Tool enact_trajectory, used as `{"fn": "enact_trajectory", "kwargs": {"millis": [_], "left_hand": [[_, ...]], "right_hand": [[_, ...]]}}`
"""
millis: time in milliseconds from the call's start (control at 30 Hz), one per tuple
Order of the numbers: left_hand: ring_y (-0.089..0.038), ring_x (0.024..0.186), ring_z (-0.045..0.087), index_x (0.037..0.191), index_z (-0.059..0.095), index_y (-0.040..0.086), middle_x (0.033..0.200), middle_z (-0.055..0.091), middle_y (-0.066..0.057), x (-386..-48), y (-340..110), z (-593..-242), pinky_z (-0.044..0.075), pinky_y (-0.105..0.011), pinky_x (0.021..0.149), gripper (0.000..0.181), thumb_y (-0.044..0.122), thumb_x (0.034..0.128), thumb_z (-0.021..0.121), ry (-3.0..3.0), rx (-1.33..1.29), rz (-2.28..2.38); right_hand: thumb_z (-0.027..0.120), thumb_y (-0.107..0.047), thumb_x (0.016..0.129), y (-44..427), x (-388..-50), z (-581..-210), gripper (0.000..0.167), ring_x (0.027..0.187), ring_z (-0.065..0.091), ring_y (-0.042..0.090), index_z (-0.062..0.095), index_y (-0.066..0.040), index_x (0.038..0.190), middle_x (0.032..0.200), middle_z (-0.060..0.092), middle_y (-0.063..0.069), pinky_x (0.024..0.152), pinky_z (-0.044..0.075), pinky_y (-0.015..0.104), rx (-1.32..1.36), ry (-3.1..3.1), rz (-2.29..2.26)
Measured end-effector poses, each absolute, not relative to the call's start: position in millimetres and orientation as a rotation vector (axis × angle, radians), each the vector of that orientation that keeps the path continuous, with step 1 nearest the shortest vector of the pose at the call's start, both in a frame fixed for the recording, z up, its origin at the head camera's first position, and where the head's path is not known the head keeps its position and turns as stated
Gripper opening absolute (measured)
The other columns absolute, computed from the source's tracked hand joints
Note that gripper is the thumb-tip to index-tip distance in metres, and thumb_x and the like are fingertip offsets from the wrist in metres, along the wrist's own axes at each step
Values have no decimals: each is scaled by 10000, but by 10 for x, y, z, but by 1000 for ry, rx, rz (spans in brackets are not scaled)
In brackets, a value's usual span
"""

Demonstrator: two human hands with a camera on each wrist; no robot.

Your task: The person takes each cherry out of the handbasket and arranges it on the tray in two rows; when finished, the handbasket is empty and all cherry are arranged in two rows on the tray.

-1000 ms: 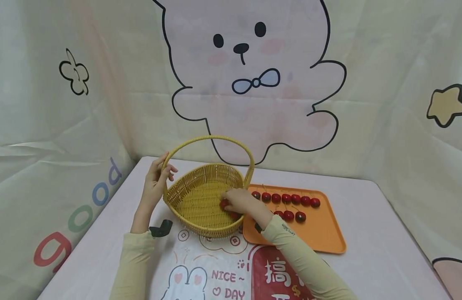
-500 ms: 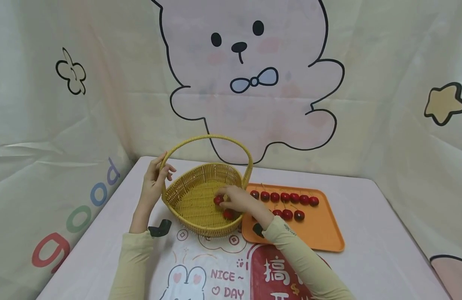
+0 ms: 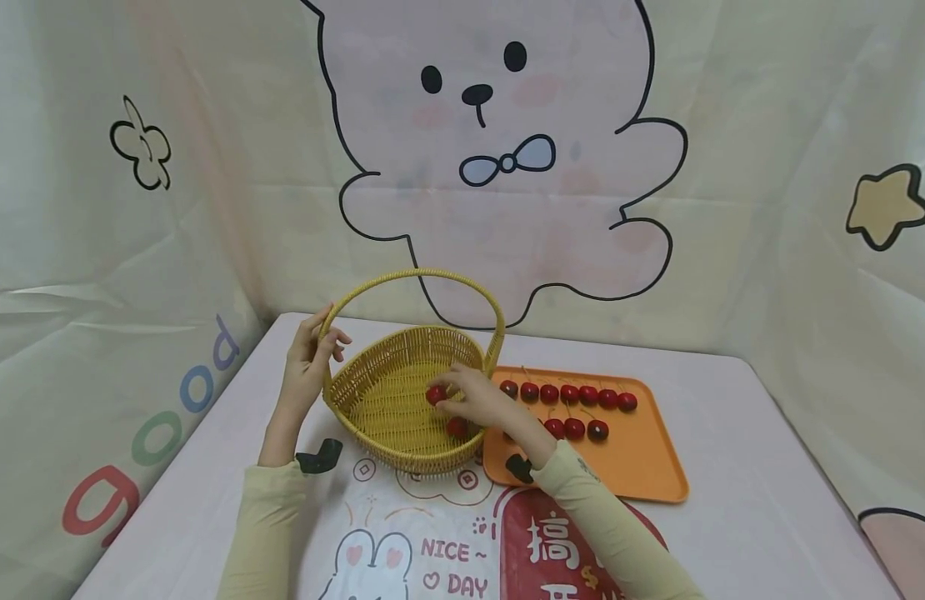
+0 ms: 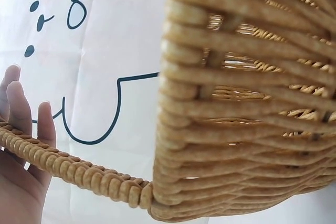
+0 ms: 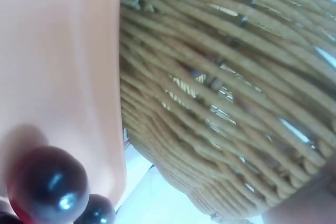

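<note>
A yellow wicker basket (image 3: 391, 417) with an arched handle (image 3: 413, 273) stands mid-table. My left hand (image 3: 307, 358) holds the lower left end of that handle, fingers passing around it; in the left wrist view the handle crosses in front of the left fingers (image 4: 20, 106). Over the basket's right side reaches my right hand (image 3: 473, 396), thumb and fingers spread. A red cherry (image 3: 436, 395) lies right at its fingertips, inside the basket. Below that hand a second cherry (image 3: 457, 427) sits on the basket floor. The right wrist view hides the right fingertips behind the wicker wall (image 5: 220, 93).
An orange tray (image 3: 642, 467) lies against the basket's right side, bearing two rows of cherries (image 3: 570, 395), some hidden by the right forearm. A printed white and red mat (image 3: 451, 517) covers the table's front. Cartoon-printed cloth (image 3: 567, 225) forms the walls.
My right hand has moved the cherry leftward within the basket, and its fingers have spread. The second cherry has come into fuller view. My left hand stays on the handle.
</note>
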State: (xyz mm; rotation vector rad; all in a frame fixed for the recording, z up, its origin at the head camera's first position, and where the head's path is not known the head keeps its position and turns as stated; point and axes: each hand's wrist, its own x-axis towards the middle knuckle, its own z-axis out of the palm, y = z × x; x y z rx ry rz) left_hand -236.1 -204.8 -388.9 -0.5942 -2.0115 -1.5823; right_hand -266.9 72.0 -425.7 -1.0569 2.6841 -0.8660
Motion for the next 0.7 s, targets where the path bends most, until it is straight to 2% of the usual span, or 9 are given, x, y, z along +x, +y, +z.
{"fn": "enact_trajectory", "kwargs": {"millis": [233,367,567,700], "left_hand": [[-201,668,506,1372,372,53,868,584,164,-2358,-2050,-3881,440,-149,627,412,-3,967,419,-2009,-594,-1587],[-220,664,507,1374,371,53,867,586,170,-2359,-2053,-3879,439,-152,619,415,-3,966,420,-2012,-591,-1582],[-230,664,508,1377,366,49,865,585,176,-2358,-2052,-3877,435,-155,611,413,12,969,422,-2023,-579,-1586],[-225,665,509,1380,367,56,865,585,178,-2354,-2053,-3878,435,-157,612,415,17,970,424,-2026,-573,-1587]], "right_hand": [[647,-204,877,750,-2620,-4225,332,1066,563,208,601,-122,1194,1122,564,37,874,488,372,-1095,2706,-1009],[658,-216,867,777,-2581,-4201,338,1034,572,172,604,-123,1187,1113,565,22,856,499,356,-1114,2721,-1057],[660,-141,861,844,-2511,-4175,345,1038,610,209,595,-57,1190,1155,612,63,850,511,348,-1087,2687,-1222],[673,-123,849,892,-2492,-4174,340,987,635,197,610,-68,1179,1147,629,55,822,521,303,-1036,2681,-1302]]}}
